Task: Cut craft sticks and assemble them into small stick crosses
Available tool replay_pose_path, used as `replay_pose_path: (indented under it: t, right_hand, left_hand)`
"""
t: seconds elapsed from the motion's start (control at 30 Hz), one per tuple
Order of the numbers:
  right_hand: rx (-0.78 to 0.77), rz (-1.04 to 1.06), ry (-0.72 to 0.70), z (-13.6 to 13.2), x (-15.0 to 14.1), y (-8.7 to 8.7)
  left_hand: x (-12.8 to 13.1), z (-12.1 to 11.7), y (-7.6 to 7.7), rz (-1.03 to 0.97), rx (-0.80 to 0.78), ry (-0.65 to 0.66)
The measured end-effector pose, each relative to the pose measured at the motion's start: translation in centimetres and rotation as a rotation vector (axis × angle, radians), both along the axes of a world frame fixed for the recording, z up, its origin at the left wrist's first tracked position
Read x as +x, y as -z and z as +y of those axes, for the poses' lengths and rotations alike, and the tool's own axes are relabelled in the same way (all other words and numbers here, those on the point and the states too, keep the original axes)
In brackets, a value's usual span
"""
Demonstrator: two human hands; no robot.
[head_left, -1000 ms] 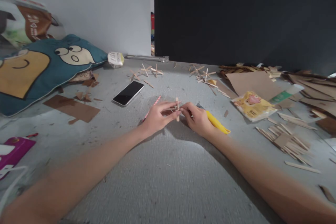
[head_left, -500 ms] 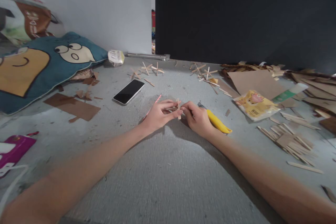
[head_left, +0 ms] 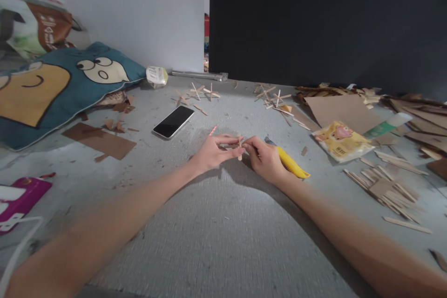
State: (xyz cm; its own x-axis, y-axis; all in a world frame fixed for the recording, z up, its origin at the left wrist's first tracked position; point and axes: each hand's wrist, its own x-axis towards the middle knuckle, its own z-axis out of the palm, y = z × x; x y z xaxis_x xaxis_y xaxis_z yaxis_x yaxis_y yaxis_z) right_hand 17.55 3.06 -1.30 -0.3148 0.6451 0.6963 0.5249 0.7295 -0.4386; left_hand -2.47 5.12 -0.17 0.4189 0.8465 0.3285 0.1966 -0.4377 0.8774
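Observation:
At the middle of the table my left hand [head_left: 217, 151] pinches a small crossed piece of wooden craft sticks [head_left: 240, 158] between thumb and fingers. One stick's rounded end points toward me below the fingertips. My right hand [head_left: 264, 157] is closed at the right side of the same piece, its thumb and forefinger gripping it; the fingers partly hide the joint. Just right of that hand lies a yellow-handled cutter [head_left: 291, 163], with its grey end behind the knuckles. A red-and-white striped stick or pen [head_left: 213, 130] pokes out behind my left hand.
A phone [head_left: 173, 122] lies left of the hands. Several crossed-stick pieces [head_left: 211, 93] stand at the back. Loose craft sticks [head_left: 387, 188], a yellow packet [head_left: 342, 142], a glue stick [head_left: 389, 125] and cardboard [head_left: 344, 109] are at right. A blue cushion [head_left: 115, 81] and cardboard scraps [head_left: 99, 140] occupy the left.
The whole view has shifted slightly. Both hands keep their hold on the stick piece, which seems tilted a little, with less of its upper end showing above the fingers.

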Motion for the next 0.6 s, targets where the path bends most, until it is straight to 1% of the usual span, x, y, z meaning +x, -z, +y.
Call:
replay_pose_path:
  t: [0.17,0.27,0.37,0.47,0.6]
  right_hand:
    - [-0.044,0.056,0.062,-0.30,-0.22,0.29]
    - [-0.039,0.040,0.080,-0.46,-0.28,0.29]
    - [-0.025,0.013,0.074,-0.48,-0.21,0.21]
    - [0.021,-0.007,0.048,-0.40,-0.08,0.21]
    - [0.043,0.004,0.052,-0.35,-0.02,0.34]
  left_hand:
    - [0.23,-0.51,-0.05,-0.013,-0.031,-0.039]
    - [0.12,-0.62,-0.21,0.010,-0.045,-0.029]
    - [-0.04,-0.60,-0.35,0.042,-0.062,-0.015]
    - [-0.05,-0.57,-0.34,0.053,-0.092,-0.019]
    - [0.15,-0.80,-0.37,0.018,-0.117,-0.026]
